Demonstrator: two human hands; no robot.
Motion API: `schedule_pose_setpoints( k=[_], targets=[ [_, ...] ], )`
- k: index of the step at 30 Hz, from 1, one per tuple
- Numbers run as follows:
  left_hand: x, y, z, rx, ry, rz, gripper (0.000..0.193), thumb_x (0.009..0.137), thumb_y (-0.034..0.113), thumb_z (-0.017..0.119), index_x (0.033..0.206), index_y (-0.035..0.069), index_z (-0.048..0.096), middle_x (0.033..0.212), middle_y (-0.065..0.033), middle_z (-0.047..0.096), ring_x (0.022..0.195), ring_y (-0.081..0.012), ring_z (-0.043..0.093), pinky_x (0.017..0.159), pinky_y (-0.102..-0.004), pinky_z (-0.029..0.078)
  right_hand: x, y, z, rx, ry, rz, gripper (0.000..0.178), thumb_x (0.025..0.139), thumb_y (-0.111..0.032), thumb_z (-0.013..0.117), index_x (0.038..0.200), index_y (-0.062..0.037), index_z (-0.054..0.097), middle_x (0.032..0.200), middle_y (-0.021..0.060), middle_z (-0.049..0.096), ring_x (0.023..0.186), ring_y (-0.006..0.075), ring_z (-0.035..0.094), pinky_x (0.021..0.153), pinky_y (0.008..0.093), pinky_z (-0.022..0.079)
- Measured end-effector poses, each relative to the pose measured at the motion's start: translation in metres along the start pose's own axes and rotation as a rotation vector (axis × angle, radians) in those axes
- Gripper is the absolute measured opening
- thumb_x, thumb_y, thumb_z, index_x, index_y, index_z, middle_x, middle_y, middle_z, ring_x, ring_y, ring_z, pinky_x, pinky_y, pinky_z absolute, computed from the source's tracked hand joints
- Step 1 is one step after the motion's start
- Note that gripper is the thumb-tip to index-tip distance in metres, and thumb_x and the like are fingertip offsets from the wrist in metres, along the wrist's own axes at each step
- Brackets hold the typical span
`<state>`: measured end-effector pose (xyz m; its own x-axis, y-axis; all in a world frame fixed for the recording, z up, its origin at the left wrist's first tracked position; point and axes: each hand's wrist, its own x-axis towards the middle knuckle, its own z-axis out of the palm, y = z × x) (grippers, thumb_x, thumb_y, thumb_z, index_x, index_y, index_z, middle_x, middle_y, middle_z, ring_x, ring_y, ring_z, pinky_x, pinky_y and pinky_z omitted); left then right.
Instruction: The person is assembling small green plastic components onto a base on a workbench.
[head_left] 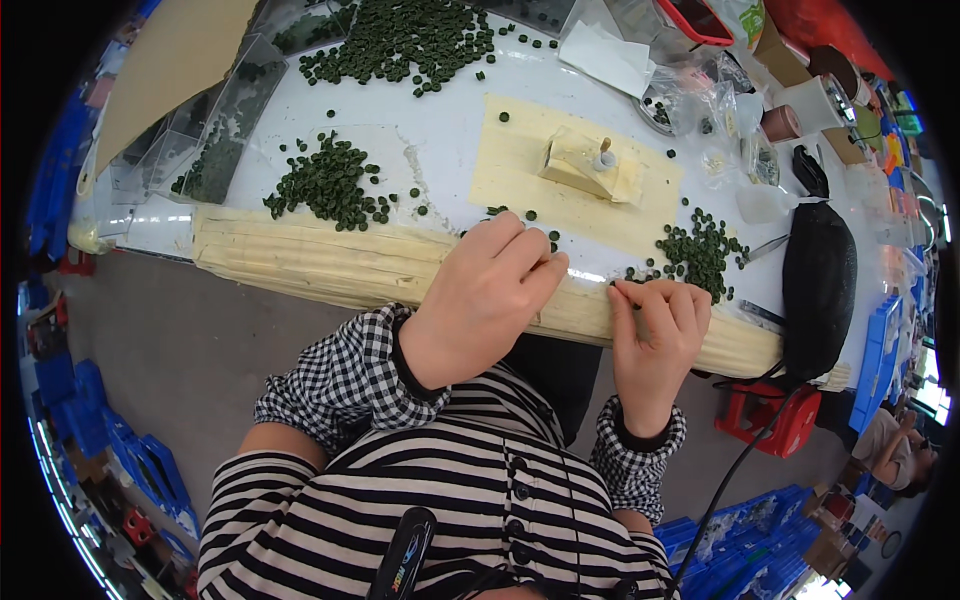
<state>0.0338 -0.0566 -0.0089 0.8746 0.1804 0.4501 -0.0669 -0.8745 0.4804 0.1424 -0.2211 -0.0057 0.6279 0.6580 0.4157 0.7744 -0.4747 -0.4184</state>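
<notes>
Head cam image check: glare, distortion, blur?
Head view: fisheye curves the light strips at left rim, corners go black; glare streaks the white tabletop between left hand and right hand; bright patch at right rim looks washed out; neither hand shows obvious motion blur.

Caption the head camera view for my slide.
Left hand and right hand over a yellow table edge, near piles of small green discs.

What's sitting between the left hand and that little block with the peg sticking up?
In the head view, a strip of white tabletop, a few loose green pieces and the near part of the yellow sheet.
</notes>
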Motion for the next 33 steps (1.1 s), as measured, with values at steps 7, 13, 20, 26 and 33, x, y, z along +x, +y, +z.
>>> schedule_pose_setpoints(
  k=[7, 13, 20, 26, 33],
  targets=[
    [-0.006, -0.023, -0.042, 0.17, 0.152, -0.187, 0.018, 0.071, -0.001, 0.072, 0.088, 0.001, 0.067, 0.079, -0.007, 0.057, 0.076, -0.0245, 0.053, 0.066, -0.0342, 0.044, 0.005, -0.007, 0.006, 0.045, -0.016, -0.017, 0.015, 0.074, -0.002, 0.072, 0.086, -0.0049, 0.064, 0.085, 0.0053, 0.059, 0.086, 0.0263, 0.051, 0.079, 0.0371, 0.04],
    [-0.018, -0.042, -0.056, 0.275, 0.078, -0.238, 0.014, 0.075, 0.001, 0.07, 0.089, 0.001, 0.067, 0.078, -0.0067, 0.055, 0.075, -0.0247, 0.05, 0.067, -0.0352, 0.043, 0.01, -0.009, 0.008, 0.042, -0.043, -0.071, 0.014, 0.075, -0.001, 0.07, 0.084, -0.0056, 0.061, 0.085, 0.005, 0.059, 0.086, 0.0266, 0.051, 0.079, 0.037, 0.039],
    [-0.022, -0.048, -0.052, 0.222, 0.118, -0.276, 0.01, 0.077, 0.002, 0.069, 0.085, 0.0, 0.064, 0.078, -0.0069, 0.054, 0.075, -0.025, 0.049, 0.067, -0.035, 0.042, 0.01, -0.008, 0.007, 0.025, -0.029, -0.026, 0.013, 0.076, -0.002, 0.071, 0.087, -0.0054, 0.063, 0.082, 0.0049, 0.06, 0.085, 0.0257, 0.052, 0.078, 0.0366, 0.039],
    [-0.024, -0.049, -0.053, 0.214, 0.154, -0.258, 0.009, 0.078, 0.003, 0.07, 0.084, 0.002, 0.064, 0.079, -0.0076, 0.058, 0.074, -0.0248, 0.054, 0.066, -0.0337, 0.045, 0.03, 0.0, 0.013, -0.081, 0.107, -0.055, 0.011, 0.076, -0.006, 0.072, 0.087, -0.0063, 0.068, 0.082, 0.0033, 0.061, 0.085, 0.023, 0.054, 0.078, 0.0355, 0.039],
    [-0.02, -0.026, -0.052, -0.628, 0.221, -0.532, 0.009, 0.084, -0.004, 0.068, 0.092, -0.003, 0.064, 0.09, -0.0094, 0.068, 0.081, -0.0108, 0.064, 0.074, -0.023, 0.051, 0.039, 0.003, 0.023, -0.159, 0.076, -0.063, 0.009, 0.077, -0.006, 0.07, 0.085, -0.0047, 0.065, 0.082, 0.0042, 0.06, 0.084, 0.0232, 0.054, 0.077, 0.0358, 0.039]
  ],
)
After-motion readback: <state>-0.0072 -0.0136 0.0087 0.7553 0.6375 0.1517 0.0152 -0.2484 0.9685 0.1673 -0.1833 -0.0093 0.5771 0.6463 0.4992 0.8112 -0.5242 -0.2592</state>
